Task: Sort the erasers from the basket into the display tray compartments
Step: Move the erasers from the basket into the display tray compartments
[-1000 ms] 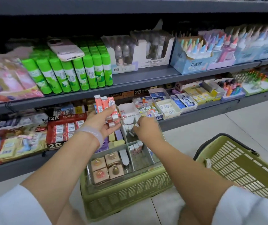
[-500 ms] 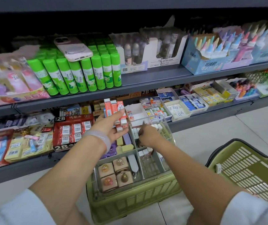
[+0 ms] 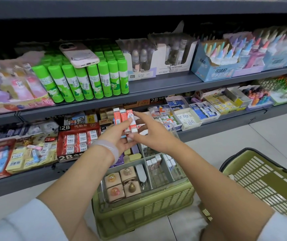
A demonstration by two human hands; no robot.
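My left hand (image 3: 117, 139) holds up a fan of three red-and-white erasers (image 3: 124, 119) in front of the lower shelf. My right hand (image 3: 150, 132) has come up against them, its fingers on the rightmost eraser, thumb below and fingertip at its top. Below both hands a clear display tray (image 3: 179, 178) sits on top of a green basket (image 3: 144, 213). Its compartments hold boxed novelty erasers (image 3: 122, 183), yellow and purple erasers (image 3: 133, 153) and small white erasers (image 3: 154, 162).
A second green basket (image 3: 264, 185) stands on the floor at the right. Grey shelves (image 3: 156, 87) carry green glue sticks (image 3: 87, 80), a pink phone (image 3: 79, 54), red 2B eraser boxes (image 3: 77, 139) and further eraser boxes (image 3: 189, 117).
My right hand has lifted out of the tray's compartment and moved up to the erasers in my left hand. The camera has shifted slightly.
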